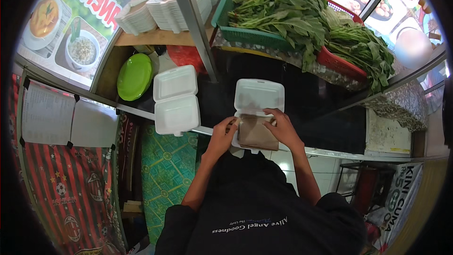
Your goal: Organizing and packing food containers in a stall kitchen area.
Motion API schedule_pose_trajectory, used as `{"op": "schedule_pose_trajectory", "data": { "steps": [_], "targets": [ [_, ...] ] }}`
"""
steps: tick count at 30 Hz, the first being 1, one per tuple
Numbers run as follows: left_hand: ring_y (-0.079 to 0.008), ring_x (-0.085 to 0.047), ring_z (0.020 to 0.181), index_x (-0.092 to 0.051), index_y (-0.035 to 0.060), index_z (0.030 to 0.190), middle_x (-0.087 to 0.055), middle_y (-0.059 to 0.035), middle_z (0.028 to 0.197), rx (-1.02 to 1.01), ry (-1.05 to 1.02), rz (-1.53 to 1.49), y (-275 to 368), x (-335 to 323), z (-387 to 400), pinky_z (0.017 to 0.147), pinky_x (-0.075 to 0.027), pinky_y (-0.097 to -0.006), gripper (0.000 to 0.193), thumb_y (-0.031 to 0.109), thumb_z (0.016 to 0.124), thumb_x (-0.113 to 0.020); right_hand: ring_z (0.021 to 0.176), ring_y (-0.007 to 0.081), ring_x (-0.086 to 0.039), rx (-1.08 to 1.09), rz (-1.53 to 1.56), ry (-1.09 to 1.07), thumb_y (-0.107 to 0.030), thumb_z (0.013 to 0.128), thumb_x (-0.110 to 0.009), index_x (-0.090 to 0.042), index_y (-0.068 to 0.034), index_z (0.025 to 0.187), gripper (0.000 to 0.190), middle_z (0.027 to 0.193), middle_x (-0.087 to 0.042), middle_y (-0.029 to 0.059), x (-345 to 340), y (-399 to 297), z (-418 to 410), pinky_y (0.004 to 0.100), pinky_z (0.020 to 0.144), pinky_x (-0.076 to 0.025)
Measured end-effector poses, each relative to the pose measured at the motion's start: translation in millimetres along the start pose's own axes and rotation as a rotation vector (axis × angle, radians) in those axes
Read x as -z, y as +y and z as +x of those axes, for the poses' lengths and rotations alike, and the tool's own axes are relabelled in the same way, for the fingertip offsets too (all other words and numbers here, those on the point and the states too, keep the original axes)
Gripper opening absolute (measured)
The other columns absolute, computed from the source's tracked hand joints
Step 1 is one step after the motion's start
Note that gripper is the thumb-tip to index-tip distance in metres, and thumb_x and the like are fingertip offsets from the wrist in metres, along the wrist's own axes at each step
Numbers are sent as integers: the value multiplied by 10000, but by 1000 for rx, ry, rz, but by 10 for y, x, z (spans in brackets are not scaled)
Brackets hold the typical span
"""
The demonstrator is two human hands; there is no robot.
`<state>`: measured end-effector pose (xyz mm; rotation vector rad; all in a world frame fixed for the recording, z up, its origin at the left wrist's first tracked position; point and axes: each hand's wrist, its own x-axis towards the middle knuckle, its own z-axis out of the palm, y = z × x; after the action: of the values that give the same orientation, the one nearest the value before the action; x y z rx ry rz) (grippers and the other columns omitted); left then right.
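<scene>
A white foam takeaway box [260, 94] lies unfolded before me, its lid tipped back on the far side. Brown food-wrapping paper [256, 134] lines its lower half and reaches over the near rim. At the left rim is my left hand [222, 135], thumb and fingertips close together by the paper's edge; whether they pinch it is unclear. My right hand [282, 127] is over the paper's right side, thumb and forefinger apart, with the thumb tip at the paper. To the left, a second white foam box [177, 113] stands open with nothing in it.
Stacked foam boxes [180, 7] fill a wooden shelf [155, 39] at the back left. Leafy greens [283, 17] overflow a green basket [254, 37] and a red basket [341, 63]. A lime-green plate [134, 77] leans at left. A metal post [191, 21] rises behind the counter.
</scene>
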<state>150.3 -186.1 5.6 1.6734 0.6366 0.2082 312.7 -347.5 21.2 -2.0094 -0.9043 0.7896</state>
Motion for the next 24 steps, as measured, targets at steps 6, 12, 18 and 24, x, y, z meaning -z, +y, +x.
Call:
{"op": "schedule_pose_trajectory", "data": {
  "steps": [6, 12, 18, 24],
  "targets": [
    [-435, -248, 1334, -480, 9, 1235, -243, -299, 1419, -91, -132, 116, -574, -411, -159, 1093, -244, -424, 408, 177, 879, -587, 916, 359, -581, -25, -209, 263, -96, 751, -631, -555, -69, 1147, 404, 1033, -510, 151, -129, 562, -224, 440, 790, -482],
    [-460, -196, 1343, -419, 12, 1282, -198, -346, 1409, -143, -74, 319, -639, -634, -156, 1096, -232, -440, 473, 161, 868, -594, 660, 237, -570, -10, -205, 330, -62, 719, -669, -571, -59, 1114, 408, 958, -550, 94, -221, 828, -161, 354, 658, -477],
    [-454, -197, 1342, -363, 14, 1314, -186, -327, 1419, -153, -53, 216, -684, -612, -93, 1098, -229, -444, 528, 131, 858, -602, 881, 364, -593, -47, -110, 354, -83, 775, -628, -556, -47, 1074, 309, 946, -581, 139, -213, 768, -94, 442, 751, -481],
    [-413, -237, 1337, -356, -1, 1321, -251, -293, 1404, -99, 1, 79, -674, -609, -120, 1092, -238, -431, 536, 135, 862, -598, 837, 307, -635, 4, -39, 400, -90, 789, -643, -629, 12, 956, 197, 907, -623, 145, -196, 764, -94, 364, 732, -495]
  ]
}}
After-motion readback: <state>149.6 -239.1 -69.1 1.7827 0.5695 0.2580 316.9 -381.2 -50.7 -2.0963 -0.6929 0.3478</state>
